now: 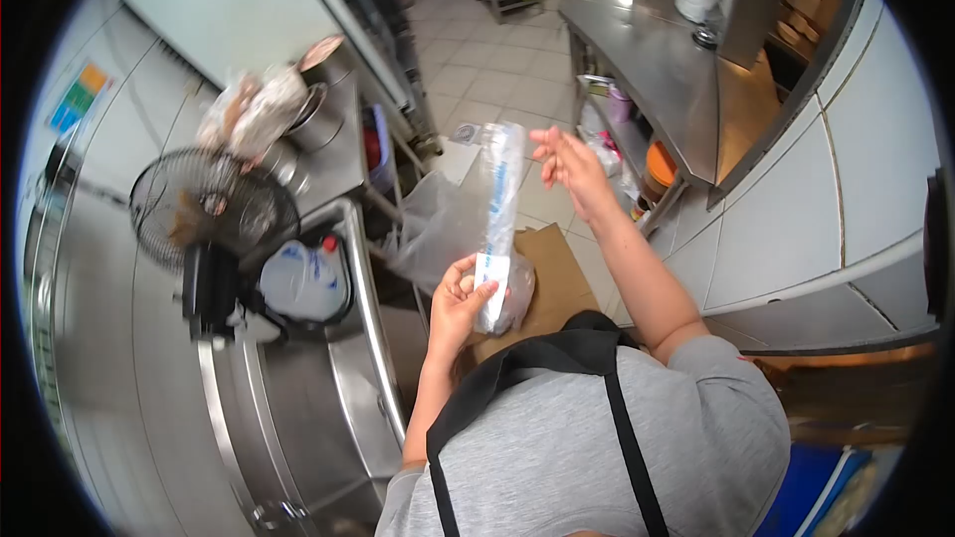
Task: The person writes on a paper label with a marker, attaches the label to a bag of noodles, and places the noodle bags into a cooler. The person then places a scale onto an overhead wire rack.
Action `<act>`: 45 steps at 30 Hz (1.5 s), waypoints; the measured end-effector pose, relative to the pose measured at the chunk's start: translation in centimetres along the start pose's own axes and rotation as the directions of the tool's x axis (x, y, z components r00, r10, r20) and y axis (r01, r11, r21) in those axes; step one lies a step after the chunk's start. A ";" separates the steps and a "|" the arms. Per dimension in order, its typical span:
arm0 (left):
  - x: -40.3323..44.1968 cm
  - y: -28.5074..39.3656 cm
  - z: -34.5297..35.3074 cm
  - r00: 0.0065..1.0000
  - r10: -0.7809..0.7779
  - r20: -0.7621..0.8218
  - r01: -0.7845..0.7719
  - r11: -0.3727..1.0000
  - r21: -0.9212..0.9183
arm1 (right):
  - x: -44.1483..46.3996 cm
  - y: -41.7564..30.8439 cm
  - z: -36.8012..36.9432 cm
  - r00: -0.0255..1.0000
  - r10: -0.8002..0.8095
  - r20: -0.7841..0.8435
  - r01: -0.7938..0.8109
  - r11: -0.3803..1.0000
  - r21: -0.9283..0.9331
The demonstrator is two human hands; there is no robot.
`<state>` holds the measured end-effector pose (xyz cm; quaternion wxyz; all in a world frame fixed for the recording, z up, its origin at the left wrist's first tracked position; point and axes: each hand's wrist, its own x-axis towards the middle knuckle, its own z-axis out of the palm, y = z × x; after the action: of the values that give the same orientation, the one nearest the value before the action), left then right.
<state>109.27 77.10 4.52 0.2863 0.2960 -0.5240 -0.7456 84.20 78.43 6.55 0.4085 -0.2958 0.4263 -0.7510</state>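
Note:
A long, narrow clear plastic packet point(501, 179) with blue print and a white lower end stands roughly upright in front of my body. My left hand point(463, 303) grips its lower end, thumb across the white part. To the right of the packet's top, my right hand point(572, 167) is raised with its fingers apart, touching nothing. Behind the packet hangs a translucent plastic bag point(433, 224). A brown cardboard sheet point(562, 283) lies below, partly hidden by my body and the bag.
At the left are a steel sink point(298, 418), a black fan point(214, 204) and a plastic jug point(301, 280) with a red cap. Bags and pots stand on a steel table point(343, 174). A steel counter point(647, 50) runs along the right, with an orange item point(660, 164) below.

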 end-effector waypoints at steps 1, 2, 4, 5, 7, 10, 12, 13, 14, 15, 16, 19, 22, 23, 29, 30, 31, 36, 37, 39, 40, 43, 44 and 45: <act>2.4 -0.1 0.2 1.000 0.015 0.001 -0.015 0.999 -0.034 | 0.1 0.2 -0.5 0.998 0.031 -0.047 -0.030 0.999 0.024; 4.6 0.0 0.7 1.000 0.020 0.004 -0.020 0.998 -0.053 | -0.2 0.5 -0.7 0.997 0.078 0.009 -0.076 0.992 -0.098; 9.0 -0.9 1.6 0.999 0.042 0.033 -0.040 0.998 -0.054 | 0.4 1.3 -1.0 0.978 0.187 0.088 -0.160 0.956 -0.246; 11.1 -1.3 1.9 0.998 0.055 0.043 -0.053 0.997 -0.056 | 1.3 2.3 -1.4 0.963 0.243 0.114 -0.204 0.940 -0.275; 14.7 -1.4 2.9 0.996 0.009 0.091 -0.008 1.000 -0.006 | 3.8 3.8 -2.8 0.953 0.273 0.132 -0.225 0.929 -0.294; 20.6 -1.7 5.5 0.991 0.065 0.114 -0.062 0.998 -0.029 | 9.1 3.8 -5.9 0.980 0.178 0.091 -0.141 0.937 -0.320; 24.7 -1.8 7.1 0.974 0.205 0.098 -0.206 0.979 0.001 | 12.9 3.6 -8.4 0.981 0.175 0.087 -0.126 0.906 -0.403; 26.8 -1.6 7.9 0.957 0.277 0.085 -0.279 0.960 0.013 | 14.9 3.2 -9.7 0.980 0.177 0.089 -0.119 0.887 -0.446; 28.9 -1.1 8.8 0.962 0.263 0.076 -0.266 0.963 0.042 | 16.9 2.8 -10.7 0.977 0.193 0.088 -0.135 0.885 -0.445; 31.3 -1.0 9.2 0.964 0.241 0.114 -0.252 0.963 0.092 | 18.9 2.1 -11.6 0.975 0.209 0.082 -0.154 0.889 -0.432; 33.6 -1.0 9.3 0.965 0.218 0.149 -0.239 0.960 0.145 | 20.7 1.6 -12.4 0.972 0.223 0.077 -0.172 0.893 -0.416; 39.8 -0.2 9.6 0.959 0.171 0.228 -0.237 0.924 0.302 | 26.4 0.2 -15.1 0.955 0.267 0.130 -0.191 0.887 -0.420; 44.8 0.0 10.0 0.962 0.159 0.222 -0.212 0.947 0.241 | 31.8 0.4 -17.0 0.930 0.301 0.211 -0.201 0.896 -0.395; 46.0 0.0 9.8 0.970 0.135 0.200 -0.180 0.958 0.225 | 33.3 1.0 -17.1 0.922 0.319 0.217 -0.232 0.907 -0.351; 55.7 1.4 5.7 0.998 0.044 0.054 -0.055 0.973 0.223 | 42.6 2.5 -17.2 0.913 0.363 0.184 -0.305 0.910 -0.281; 58.1 1.3 4.6 0.999 0.015 0.042 -0.023 0.979 0.205 | 44.4 2.3 -17.4 0.913 0.373 0.164 -0.305 0.893 -0.331; 60.7 1.2 3.4 0.999 -0.012 0.044 0.004 0.983 0.184 | 46.5 2.6 -17.9 0.914 0.371 0.166 -0.297 0.889 -0.348; 73.3 3.8 -0.2 0.987 -0.125 0.103 0.109 0.983 0.149 | 57.1 3.2 -21.0 0.936 0.348 0.050 -0.293 0.851 -0.436; 75.9 4.8 -0.4 0.987 -0.129 0.100 0.114 0.984 0.139 | 59.6 3.1 -21.4 0.942 0.336 0.023 -0.290 0.841 -0.456; 80.2 7.1 -1.8 0.971 -0.140 0.194 0.108 0.980 0.167 | 63.4 3.3 -21.8 0.962 0.264 -0.065 -0.257 0.807 -0.532; 82.5 7.8 -2.1 0.965 -0.141 0.223 0.101 0.978 0.180 | 65.4 3.6 -22.5 0.975 0.212 -0.067 -0.212 0.796 -0.568; 89.6 9.5 -1.9 0.940 -0.165 0.298 0.098 0.969 0.229 | 70.7 2.9 -24.1 0.981 0.106 -0.162 -0.185 0.767 -0.614; 91.6 9.6 -1.2 0.933 -0.179 0.311 0.110 0.968 0.227 | 71.9 2.7 -24.6 0.974 0.088 -0.210 -0.202 0.761 -0.617; 93.9 9.7 -0.5 0.927 -0.185 0.326 0.115 0.968 0.221 | 73.1 2.7 -25.6 0.965 0.084 -0.248 -0.222 0.762 -0.608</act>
<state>48.77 4.79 0.33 0.1013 0.2274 -0.6133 -0.7496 28.96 24.51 -0.67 0.2995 -0.3002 0.7156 -0.5550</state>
